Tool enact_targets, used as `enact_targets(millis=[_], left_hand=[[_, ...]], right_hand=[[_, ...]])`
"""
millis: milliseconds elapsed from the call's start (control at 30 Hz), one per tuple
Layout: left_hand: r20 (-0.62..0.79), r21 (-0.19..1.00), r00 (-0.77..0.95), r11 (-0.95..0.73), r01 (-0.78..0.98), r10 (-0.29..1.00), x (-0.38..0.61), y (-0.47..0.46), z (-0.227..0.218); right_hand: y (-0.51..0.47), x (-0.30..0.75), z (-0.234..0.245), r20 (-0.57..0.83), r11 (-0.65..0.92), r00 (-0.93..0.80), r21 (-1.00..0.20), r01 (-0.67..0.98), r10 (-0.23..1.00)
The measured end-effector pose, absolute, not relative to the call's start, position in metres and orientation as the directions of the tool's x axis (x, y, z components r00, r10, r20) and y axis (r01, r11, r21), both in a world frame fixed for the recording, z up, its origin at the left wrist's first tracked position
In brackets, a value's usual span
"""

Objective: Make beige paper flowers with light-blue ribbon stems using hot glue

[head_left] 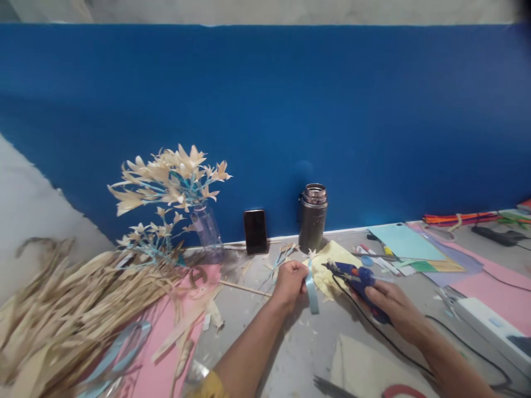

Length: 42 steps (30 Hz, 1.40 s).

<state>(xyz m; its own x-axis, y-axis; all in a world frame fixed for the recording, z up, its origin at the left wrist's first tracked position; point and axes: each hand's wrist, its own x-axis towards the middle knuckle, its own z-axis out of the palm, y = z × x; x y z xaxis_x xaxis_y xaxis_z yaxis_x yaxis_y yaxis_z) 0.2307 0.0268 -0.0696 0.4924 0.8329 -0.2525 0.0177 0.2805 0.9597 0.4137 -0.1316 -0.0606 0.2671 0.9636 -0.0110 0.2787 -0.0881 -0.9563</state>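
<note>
My left hand (289, 283) is closed in a pinch on a light blue ribbon (312, 298), whose free end hangs down over the table. A small pale flower (311, 255) shows just above those fingertips, apparently on the same stem; the fingers partly hide the join. In my right hand (388, 303) is a blue glue gun (359, 278), its nozzle pointing left toward the ribbon, a short gap away. Yellow crumpled paper (332, 260) lies behind and beneath the nozzle. Small blue-stemmed flowers (282, 260) lie just behind my left hand.
Dried husks (74, 298) cover the left side, beside pink paper (155, 354). Pale flowers (174, 177) stand in a clear vase (207, 235). A phone (255, 232) and an open flask (313, 218) stand at the wall. A power strip (493, 331) lies right; the gun's black cord (385, 342) trails below.
</note>
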Motion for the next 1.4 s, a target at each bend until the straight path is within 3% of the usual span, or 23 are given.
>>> enact_targets(millis=[667,1100,1400], left_hand=[[-0.271,0.932,0.612,0.363,-0.027,0.743,0.232,0.018,-0.063],[-0.281,0.85,0.767,0.52,-0.08,0.577,0.228,0.022,-0.061],[-0.294,0.835,0.772,0.544,-0.08,0.564,0.228,0.022,-0.061]], right_hand=[[-0.134,0.409,-0.055,0.019,-0.035,0.259,-0.979,0.201,0.966],[-0.135,0.411,-0.052,0.03,-0.047,0.257,-0.957,0.287,0.966],[-0.136,0.412,-0.053,0.012,-0.058,0.252,-0.962,0.268,0.968]])
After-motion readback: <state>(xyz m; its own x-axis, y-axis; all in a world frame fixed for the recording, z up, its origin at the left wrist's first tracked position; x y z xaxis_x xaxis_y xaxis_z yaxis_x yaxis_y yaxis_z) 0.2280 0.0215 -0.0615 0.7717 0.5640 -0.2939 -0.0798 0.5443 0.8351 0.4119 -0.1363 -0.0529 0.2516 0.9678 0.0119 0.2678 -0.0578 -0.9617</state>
